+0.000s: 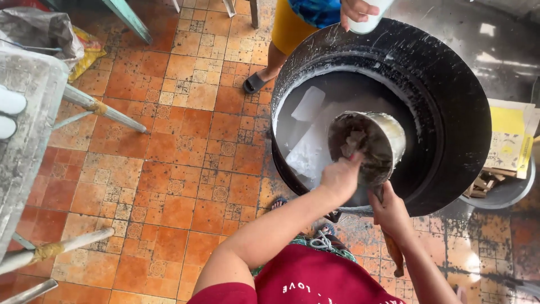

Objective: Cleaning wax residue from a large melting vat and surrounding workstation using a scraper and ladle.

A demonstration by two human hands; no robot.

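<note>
A big black pot [450, 95] stands on the floor with pale, cloudy liquid and white slabs [308, 104] inside. Over it I hold a dented metal scoop [388, 132] tilted on its side. My right hand [389, 211] grips its wooden handle [394, 253] below the pot's rim. My left hand [342, 177] reaches into the scoop's mouth, its fingers on grey lumps [353, 142] stuck inside.
Another person stands beyond the pot, a hand [357, 10] holding a white cup [368, 22], a sandalled foot [254, 83] on the orange tiled floor [185, 169]. A grey table [25, 129] with metal legs is at left. A basin [506, 191] with boxes sits at right.
</note>
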